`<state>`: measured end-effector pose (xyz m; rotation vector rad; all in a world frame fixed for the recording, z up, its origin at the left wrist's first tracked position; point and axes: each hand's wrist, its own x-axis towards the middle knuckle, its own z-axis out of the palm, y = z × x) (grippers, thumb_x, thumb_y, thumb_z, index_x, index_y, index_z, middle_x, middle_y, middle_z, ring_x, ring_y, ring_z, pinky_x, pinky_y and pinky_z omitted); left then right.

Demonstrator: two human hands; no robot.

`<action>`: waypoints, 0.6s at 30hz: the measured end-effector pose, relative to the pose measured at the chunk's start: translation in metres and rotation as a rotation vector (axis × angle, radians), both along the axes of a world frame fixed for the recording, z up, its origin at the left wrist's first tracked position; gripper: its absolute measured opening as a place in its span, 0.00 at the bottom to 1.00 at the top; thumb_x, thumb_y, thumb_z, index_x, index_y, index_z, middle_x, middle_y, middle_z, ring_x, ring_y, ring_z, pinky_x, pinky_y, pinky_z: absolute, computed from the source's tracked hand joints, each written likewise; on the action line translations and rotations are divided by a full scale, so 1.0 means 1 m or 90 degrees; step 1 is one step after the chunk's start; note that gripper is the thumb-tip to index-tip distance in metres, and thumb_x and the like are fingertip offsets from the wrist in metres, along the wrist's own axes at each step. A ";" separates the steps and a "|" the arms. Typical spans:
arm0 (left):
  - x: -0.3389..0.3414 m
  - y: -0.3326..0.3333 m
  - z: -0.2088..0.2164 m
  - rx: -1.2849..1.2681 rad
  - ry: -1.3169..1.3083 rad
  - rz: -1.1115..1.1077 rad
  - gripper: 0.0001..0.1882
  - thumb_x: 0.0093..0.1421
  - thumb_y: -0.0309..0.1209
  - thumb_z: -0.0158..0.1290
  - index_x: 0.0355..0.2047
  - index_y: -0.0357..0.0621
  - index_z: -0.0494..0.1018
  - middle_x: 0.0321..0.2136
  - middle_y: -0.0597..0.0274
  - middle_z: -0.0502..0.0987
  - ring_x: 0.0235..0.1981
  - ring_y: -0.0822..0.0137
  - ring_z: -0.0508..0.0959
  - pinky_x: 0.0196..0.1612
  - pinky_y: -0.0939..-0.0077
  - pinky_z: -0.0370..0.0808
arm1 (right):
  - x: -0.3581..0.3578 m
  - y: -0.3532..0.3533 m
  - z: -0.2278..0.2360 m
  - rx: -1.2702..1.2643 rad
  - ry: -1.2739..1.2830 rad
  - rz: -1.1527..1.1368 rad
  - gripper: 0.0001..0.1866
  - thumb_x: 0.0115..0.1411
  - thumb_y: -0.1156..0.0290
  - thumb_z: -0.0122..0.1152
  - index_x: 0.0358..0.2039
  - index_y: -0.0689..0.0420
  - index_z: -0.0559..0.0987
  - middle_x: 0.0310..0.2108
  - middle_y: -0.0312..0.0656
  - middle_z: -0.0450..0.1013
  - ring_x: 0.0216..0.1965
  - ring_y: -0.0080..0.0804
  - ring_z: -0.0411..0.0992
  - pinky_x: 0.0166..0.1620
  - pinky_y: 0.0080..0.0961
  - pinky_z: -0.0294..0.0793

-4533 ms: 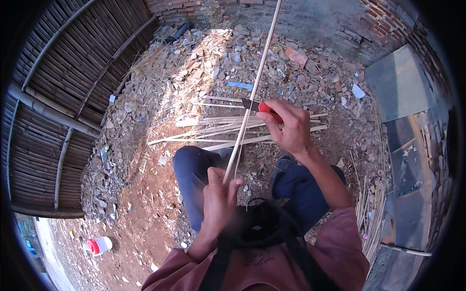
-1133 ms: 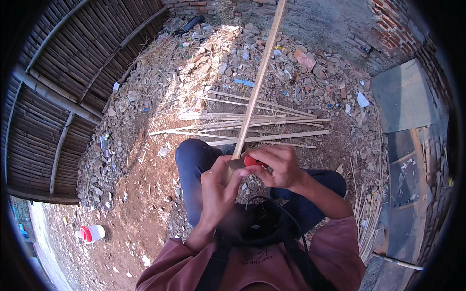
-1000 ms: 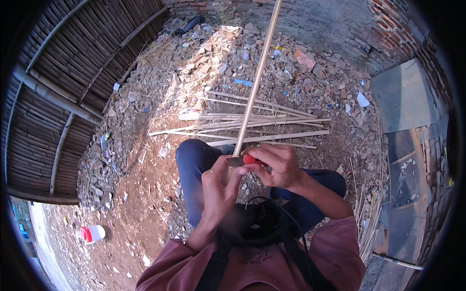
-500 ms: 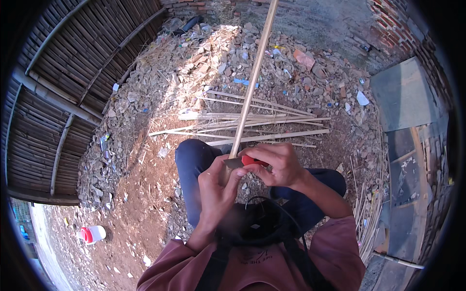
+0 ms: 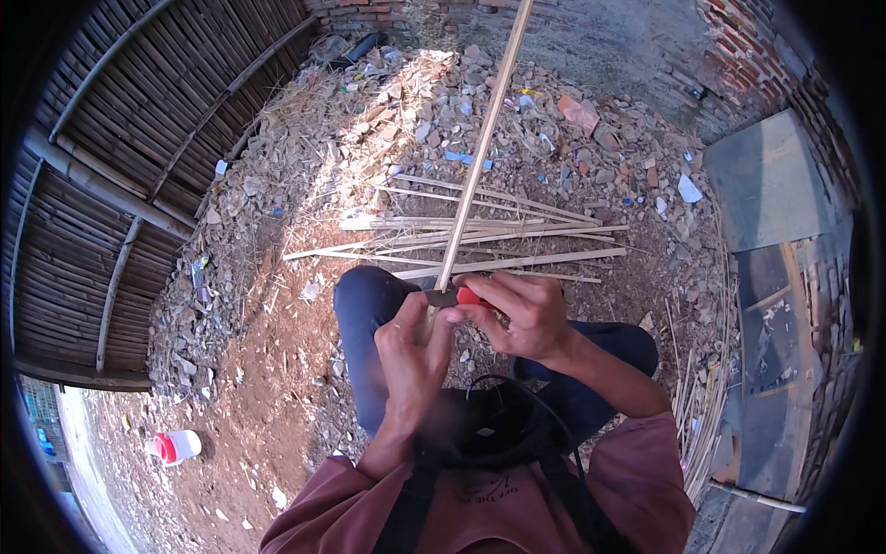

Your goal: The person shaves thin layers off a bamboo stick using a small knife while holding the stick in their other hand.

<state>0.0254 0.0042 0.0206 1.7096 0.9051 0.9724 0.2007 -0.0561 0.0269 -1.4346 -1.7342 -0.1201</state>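
A long pale bamboo strip slants up and away from between my hands. My left hand is closed round its near end, the thumb raised beside the blade. In my right hand is a knife with a red handle and a short dark blade; the fingers wrap the handle. The blade lies across the strip just above my left thumb. Part of the handle is hidden by the right fingers, and the strip's lowest end is hard to make out.
Several loose bamboo strips lie on the ground beyond my knees. Rubble spreads up to the brick wall. A bamboo fence stands at left, near a clear jug with a red lid. Panels lean at right.
The knife blade has tilted and shifted slightly up the strip, and the right hand has moved with it. My left hand still grips the strip.
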 end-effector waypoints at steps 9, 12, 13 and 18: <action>-0.007 0.002 0.005 0.010 0.106 0.005 0.13 0.66 0.33 0.67 0.41 0.34 0.80 0.19 0.67 0.75 0.23 0.82 0.68 0.24 0.79 0.66 | -0.001 0.003 -0.002 0.015 0.036 -0.012 0.16 0.63 0.60 0.73 0.46 0.56 0.85 0.30 0.37 0.83 0.26 0.35 0.82 0.27 0.31 0.79; -0.008 0.003 -0.007 -0.063 -0.051 -0.050 0.16 0.66 0.34 0.68 0.45 0.34 0.80 0.21 0.65 0.78 0.23 0.80 0.71 0.26 0.78 0.70 | 0.007 0.004 0.001 -0.022 0.055 0.068 0.15 0.63 0.60 0.73 0.45 0.55 0.85 0.31 0.38 0.83 0.27 0.36 0.83 0.29 0.32 0.80; -0.008 0.004 -0.009 -0.034 -0.068 -0.066 0.16 0.66 0.34 0.68 0.47 0.35 0.80 0.22 0.64 0.79 0.24 0.79 0.72 0.27 0.77 0.71 | 0.007 0.005 0.001 -0.023 0.067 0.076 0.15 0.63 0.60 0.73 0.45 0.54 0.86 0.31 0.38 0.83 0.27 0.37 0.82 0.29 0.33 0.80; -0.010 -0.002 0.009 0.014 0.004 -0.082 0.15 0.67 0.33 0.67 0.48 0.36 0.80 0.23 0.61 0.81 0.25 0.79 0.74 0.30 0.75 0.74 | 0.009 0.005 0.001 -0.019 0.069 0.090 0.16 0.62 0.58 0.74 0.43 0.55 0.86 0.30 0.38 0.83 0.26 0.37 0.82 0.29 0.32 0.80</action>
